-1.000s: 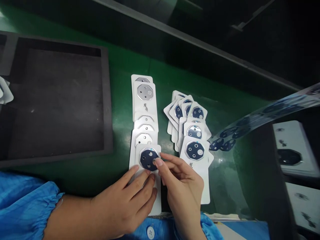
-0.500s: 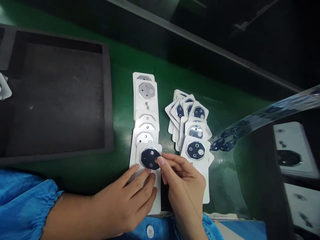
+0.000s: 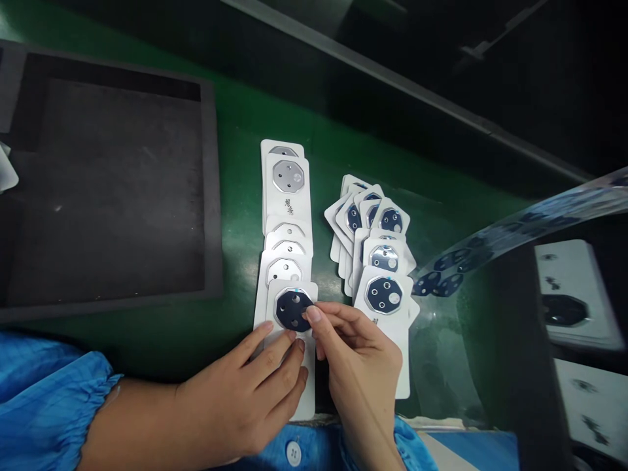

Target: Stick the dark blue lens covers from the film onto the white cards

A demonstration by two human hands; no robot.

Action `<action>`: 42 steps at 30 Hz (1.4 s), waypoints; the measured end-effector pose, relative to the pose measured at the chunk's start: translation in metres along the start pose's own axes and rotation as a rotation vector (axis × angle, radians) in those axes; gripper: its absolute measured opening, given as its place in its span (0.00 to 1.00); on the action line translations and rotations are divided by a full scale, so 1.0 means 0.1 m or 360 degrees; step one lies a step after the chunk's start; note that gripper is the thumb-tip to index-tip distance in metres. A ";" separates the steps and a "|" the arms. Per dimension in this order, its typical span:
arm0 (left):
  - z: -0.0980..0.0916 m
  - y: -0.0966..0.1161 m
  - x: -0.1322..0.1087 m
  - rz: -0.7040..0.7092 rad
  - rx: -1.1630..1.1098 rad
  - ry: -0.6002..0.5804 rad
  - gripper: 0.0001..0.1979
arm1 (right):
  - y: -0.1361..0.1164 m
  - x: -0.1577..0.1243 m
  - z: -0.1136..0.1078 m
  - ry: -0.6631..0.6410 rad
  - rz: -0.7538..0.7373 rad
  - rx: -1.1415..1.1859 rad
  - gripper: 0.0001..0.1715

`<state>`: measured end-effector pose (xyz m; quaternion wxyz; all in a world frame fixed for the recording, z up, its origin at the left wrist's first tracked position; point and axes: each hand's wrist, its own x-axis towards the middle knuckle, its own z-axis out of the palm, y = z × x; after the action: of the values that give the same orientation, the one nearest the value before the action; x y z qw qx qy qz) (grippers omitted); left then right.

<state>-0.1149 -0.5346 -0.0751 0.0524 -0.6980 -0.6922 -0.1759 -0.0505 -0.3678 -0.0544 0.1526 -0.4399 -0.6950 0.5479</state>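
Note:
A dark blue octagonal sticker with round holes lies over the octagonal recess of the nearest white card. At its right edge my right hand pinches it between thumb and index finger. My left hand rests on the same card just below the sticker, fingers spread and lying flat. Beyond it runs a column of overlapping white cards with silver octagons. To the right of my right hand lies a fanned pile of white cards bearing dark blue octagons.
A clear strip of dark blue stickers slopes up to the right from the green table. Stacked white cards stand at the far right. On the left lies a black framed panel; a raised ledge crosses the back.
My right hand has shifted very slightly left, and the sticker's right edge with it. My left hand stays in place on the card.

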 end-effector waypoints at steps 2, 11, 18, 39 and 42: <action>0.00 0.01 0.00 -0.0022 -0.0007 0.0000 0.23 | 0.00 0.00 0.00 0.0003 0.0007 -0.0002 0.12; 0.00 0.01 0.00 -0.0017 0.0008 -0.0022 0.23 | -0.01 0.00 0.00 0.0002 0.0048 -0.0033 0.15; 0.01 0.01 -0.01 0.0007 -0.0014 0.0010 0.24 | -0.02 -0.01 0.01 -0.0014 0.0067 -0.0011 0.16; 0.00 0.00 -0.01 0.0078 0.0040 -0.0004 0.24 | -0.09 0.24 -0.11 0.0060 -0.1116 -0.1461 0.31; 0.00 0.00 -0.03 0.0100 0.0064 -0.0029 0.26 | -0.02 0.21 -0.01 0.0052 -0.1241 -0.1564 0.39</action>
<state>-0.1152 -0.5373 -0.0763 0.0655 -0.7197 -0.6739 -0.1537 -0.0625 -0.3510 -0.0580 0.1317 -0.1812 -0.9726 0.0615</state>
